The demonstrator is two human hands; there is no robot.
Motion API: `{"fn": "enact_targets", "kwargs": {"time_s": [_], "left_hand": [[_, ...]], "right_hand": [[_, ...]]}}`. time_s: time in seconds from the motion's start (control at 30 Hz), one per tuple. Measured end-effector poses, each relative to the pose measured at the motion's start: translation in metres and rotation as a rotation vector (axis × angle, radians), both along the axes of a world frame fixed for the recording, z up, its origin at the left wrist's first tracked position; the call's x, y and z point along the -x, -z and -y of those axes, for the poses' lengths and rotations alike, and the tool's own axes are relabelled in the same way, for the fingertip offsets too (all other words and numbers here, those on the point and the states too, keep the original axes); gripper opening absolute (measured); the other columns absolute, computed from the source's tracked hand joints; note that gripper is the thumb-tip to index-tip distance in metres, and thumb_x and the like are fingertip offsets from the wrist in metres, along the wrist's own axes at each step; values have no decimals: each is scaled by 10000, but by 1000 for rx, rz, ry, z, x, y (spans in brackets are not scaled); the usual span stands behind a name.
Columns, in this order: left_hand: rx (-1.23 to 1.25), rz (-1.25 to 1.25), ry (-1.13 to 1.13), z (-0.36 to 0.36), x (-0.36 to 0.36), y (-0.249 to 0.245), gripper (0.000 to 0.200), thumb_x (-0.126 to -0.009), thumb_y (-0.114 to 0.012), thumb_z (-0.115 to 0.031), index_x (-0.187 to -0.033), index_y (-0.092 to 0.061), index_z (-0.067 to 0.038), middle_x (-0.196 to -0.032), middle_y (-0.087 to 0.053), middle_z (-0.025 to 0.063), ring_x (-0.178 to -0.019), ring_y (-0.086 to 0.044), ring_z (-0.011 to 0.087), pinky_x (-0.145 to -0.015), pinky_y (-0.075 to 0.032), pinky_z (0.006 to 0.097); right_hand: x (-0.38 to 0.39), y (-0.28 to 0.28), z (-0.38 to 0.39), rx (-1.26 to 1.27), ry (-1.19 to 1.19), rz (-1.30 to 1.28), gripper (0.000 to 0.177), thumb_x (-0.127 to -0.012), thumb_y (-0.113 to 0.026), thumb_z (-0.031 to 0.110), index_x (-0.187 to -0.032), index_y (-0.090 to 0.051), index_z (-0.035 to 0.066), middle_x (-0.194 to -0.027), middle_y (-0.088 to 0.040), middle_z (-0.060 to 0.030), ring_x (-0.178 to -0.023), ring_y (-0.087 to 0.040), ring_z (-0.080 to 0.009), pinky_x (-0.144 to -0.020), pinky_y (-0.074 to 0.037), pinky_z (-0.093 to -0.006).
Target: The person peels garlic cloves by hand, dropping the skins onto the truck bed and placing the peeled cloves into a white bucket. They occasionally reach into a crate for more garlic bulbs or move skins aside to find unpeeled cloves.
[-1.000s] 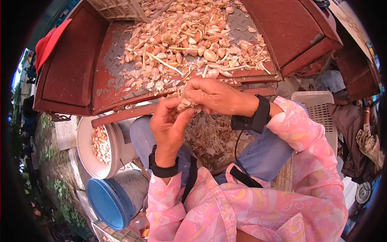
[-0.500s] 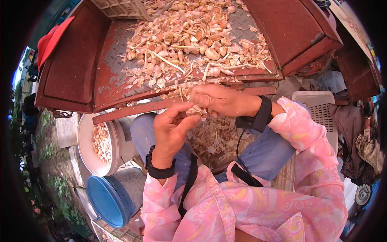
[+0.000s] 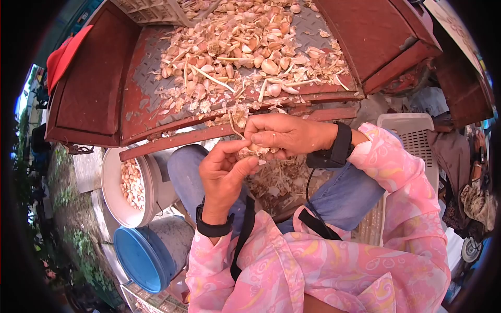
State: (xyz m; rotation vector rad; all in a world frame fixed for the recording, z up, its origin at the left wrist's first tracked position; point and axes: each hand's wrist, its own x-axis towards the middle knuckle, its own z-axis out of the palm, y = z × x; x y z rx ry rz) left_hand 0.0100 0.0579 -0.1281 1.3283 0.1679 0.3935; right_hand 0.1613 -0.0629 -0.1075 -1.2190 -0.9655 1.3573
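In front of my lap, both hands meet around a partly broken garlic bulb [image 3: 254,150]. My left hand [image 3: 222,172] pinches it between thumb and fingertips from the left. From the right, the curled fingers of my right hand [image 3: 295,134] close on the same bulb and cover part of it. A thin dry stalk [image 3: 233,125] sticks up by the fingertips. Beyond the hands, a heap of garlic cloves [image 3: 250,44], papery skins and stems lies on the worn red metal bed [image 3: 133,94].
At the left stands a white bucket [image 3: 110,190] with peeled-off cloves [image 3: 132,183] inside. A blue-topped bucket [image 3: 138,261] is nearer. A red bar [image 3: 177,142] crosses before the hands. Skins [image 3: 284,180] litter the ground between my knees; a pale plastic basket [image 3: 407,122] sits right.
My hands remain together on the garlic bulb, with a small shift of the fingers. The dry stalk now shows more clearly beside the fingertips. The view has shifted slightly.
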Motion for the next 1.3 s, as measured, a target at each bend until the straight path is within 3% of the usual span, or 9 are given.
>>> {"fn": "enact_targets", "kwargs": {"time_s": [0.27,0.43,0.67,0.87,0.9,0.97,1.1,1.2,1.3], "left_hand": [[47,-23,-8,4,5,-8,254,-770,-631,10,-977,-484,26,-888,-602,128,-736,-610,142,-586,-532,218],[129,-17,17,3,13,-18,255,-772,-623,43,-983,-482,21,-851,-598,102,-700,-605,121,-587,-509,205],[338,131,-37,1,27,-11,236,-784,-619,6,-966,-469,14,-874,-609,135,-688,-622,144,-564,-524,219],[411,152,-210,-29,75,-17,250,-782,-634,-55,-964,-472,-1,-834,-618,136,-619,-618,149,-527,-505,204],[388,153,-274,-35,89,-17,254,-780,-635,-66,-967,-474,-7,-823,-620,135,-607,-616,147,-520,-499,200],[366,162,-398,-46,123,-13,256,-776,-632,-63,-975,-478,-14,-814,-621,129,-599,-609,139,-516,-491,201],[391,90,-721,-58,198,-9,244,-781,-627,-78,-969,-486,-13,-802,-597,110,-595,-560,118,-509,-448,178],[379,63,-891,-59,250,12,196,-799,-596,-45,-963,-495,-15,-817,-603,93,-605,-566,109,-509,-453,181],[431,-38,-1072,-59,290,32,204,-790,-624,-51,-949,-503,-10,-827,-607,83,-588,-567,100,-517,-456,184]], "right_hand": [[1,0,-6,-19,-50,84,279,-907,-479,332,-935,-449,57,-697,-427,35,-534,-394,-16,-437,-291,-163],[7,6,-12,41,-70,-323,196,-853,-554,212,-902,-466,44,-640,-440,33,-451,-368,-12,-377,-256,-159],[23,28,-25,-63,-155,-772,152,-866,-489,166,-925,-484,26,-592,-443,6,-401,-346,-28,-328,-242,-160],[47,34,-35,-73,-154,-1008,179,-910,-421,179,-1018,-464,42,-781,-518,-90,-493,-430,-67,-337,-296,-146],[49,32,-36,-54,-174,-1005,179,-910,-421,179,-1018,-464,42,-781,-518,-90,-493,-430,-67,-337,-296,-146],[59,29,-43,224,10,-687,205,-902,-469,214,-1000,-464,34,-803,-548,-80,-501,-456,-66,-367,-311,-142],[81,34,-61,438,-94,-476,120,-890,-500,141,-959,-475,46,-829,-577,-68,-569,-497,-61,-422,-353,-140],[111,17,-112,438,-119,-367,108,-897,-484,142,-953,-486,49,-823,-558,-63,-564,-513,-47,-375,-317,-127],[154,-38,-201,218,-185,-266,254,-919,-449,253,-1011,-482,19,-911,-557,-60,-764,-552,-103,-633,-455,-204]]}}
